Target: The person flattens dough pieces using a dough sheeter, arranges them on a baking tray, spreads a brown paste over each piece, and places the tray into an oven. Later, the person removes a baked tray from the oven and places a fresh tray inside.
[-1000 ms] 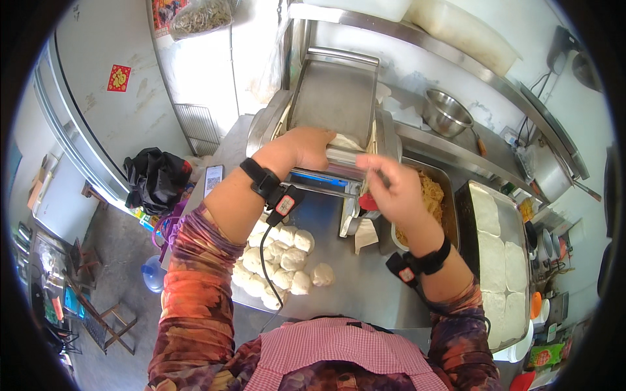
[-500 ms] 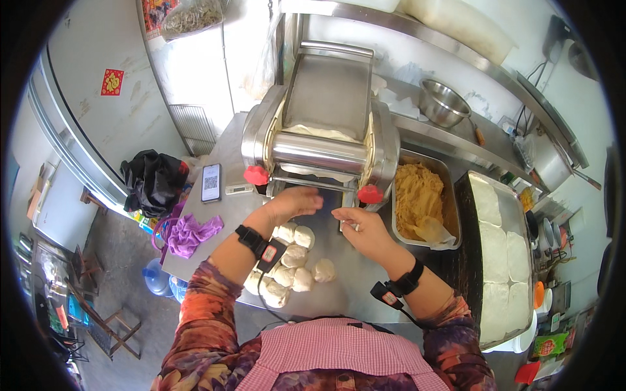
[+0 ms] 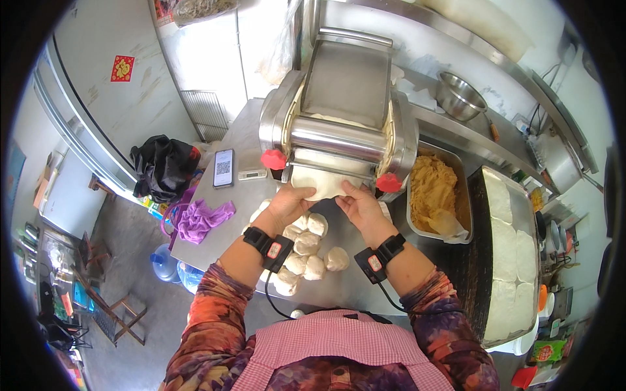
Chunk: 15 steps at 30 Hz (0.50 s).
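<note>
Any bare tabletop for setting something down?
Bare tabletop shows between the phone, purple cloth and dough balls, and right of those balls. Crowded: before the roller machine, where the left hand and right hand hold the dough sheet.

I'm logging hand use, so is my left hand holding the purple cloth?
No, the left hand holds the edge of the dough sheet, while the purple cloth lies apart, farther left.

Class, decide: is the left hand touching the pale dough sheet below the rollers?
Touching. The head view shows the left hand with its thumb laid over the dough sheet near its left edge.
</note>
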Available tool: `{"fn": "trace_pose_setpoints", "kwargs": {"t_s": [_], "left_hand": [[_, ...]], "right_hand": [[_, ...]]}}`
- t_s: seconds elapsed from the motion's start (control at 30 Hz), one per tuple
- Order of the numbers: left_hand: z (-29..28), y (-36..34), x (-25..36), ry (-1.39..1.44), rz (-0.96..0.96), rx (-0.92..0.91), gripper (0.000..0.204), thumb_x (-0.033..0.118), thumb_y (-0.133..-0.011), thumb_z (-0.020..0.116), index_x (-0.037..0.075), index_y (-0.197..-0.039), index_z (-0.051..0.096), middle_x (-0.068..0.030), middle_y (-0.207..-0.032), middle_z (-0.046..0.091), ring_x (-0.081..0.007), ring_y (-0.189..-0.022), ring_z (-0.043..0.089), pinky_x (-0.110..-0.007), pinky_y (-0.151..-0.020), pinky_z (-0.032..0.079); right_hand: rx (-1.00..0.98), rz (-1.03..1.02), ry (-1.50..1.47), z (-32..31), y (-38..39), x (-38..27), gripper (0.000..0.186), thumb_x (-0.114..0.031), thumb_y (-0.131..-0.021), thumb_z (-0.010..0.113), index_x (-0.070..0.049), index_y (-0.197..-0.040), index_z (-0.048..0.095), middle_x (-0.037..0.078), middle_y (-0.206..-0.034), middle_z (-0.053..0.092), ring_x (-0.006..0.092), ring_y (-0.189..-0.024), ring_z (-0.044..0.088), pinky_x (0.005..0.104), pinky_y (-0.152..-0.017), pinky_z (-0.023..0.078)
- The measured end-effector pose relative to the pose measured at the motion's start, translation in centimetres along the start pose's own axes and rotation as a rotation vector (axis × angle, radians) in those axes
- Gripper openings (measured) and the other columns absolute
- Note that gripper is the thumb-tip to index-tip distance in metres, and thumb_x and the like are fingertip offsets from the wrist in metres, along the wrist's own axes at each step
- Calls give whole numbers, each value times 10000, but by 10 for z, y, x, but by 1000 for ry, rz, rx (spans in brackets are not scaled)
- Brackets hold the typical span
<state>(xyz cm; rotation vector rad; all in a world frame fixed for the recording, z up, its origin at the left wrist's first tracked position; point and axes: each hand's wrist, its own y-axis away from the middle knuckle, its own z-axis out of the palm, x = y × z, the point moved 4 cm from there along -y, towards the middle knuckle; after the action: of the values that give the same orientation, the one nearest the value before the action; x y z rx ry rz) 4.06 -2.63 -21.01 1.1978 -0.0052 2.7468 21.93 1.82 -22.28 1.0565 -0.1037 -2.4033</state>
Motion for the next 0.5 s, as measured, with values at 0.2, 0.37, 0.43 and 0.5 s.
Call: {"fn": "trace_pose_setpoints", "kwargs": {"t_s": [0.2,0.37,0.43,0.5], "left_hand": [[6,48,11,-93,-126,-103,481,32,-844,637,-10,-1295,473,-108,-1191,609,-224,-1062,614,-353,-923,522],[4,78,11,-225,-238,-57,465,0,-883,565,-15,-1332,445,-154,-1268,565,-264,-1150,580,-386,-958,508],[9,89,10,-176,-243,-129,460,4,-884,567,-16,-1329,450,-158,-1258,572,-268,-1136,589,-386,-940,518],[10,99,7,-225,-261,-114,463,9,-882,576,-16,-1327,453,-163,-1246,580,-275,-1114,603,-390,-938,519]], "right_hand": [[-57,-10,-24,9,27,13,380,75,-859,544,-61,-1209,489,111,-1182,594,251,-1102,601,388,-947,514],[-95,7,-16,20,68,15,432,107,-860,469,-44,-1265,456,124,-1258,556,255,-1138,582,408,-966,504],[-62,32,33,21,85,15,443,109,-859,464,-44,-1274,452,129,-1267,551,260,-1133,585,411,-974,499],[-69,47,40,23,101,16,450,112,-855,462,-42,-1278,450,134,-1269,550,267,-1131,586,412,-980,495]]}}
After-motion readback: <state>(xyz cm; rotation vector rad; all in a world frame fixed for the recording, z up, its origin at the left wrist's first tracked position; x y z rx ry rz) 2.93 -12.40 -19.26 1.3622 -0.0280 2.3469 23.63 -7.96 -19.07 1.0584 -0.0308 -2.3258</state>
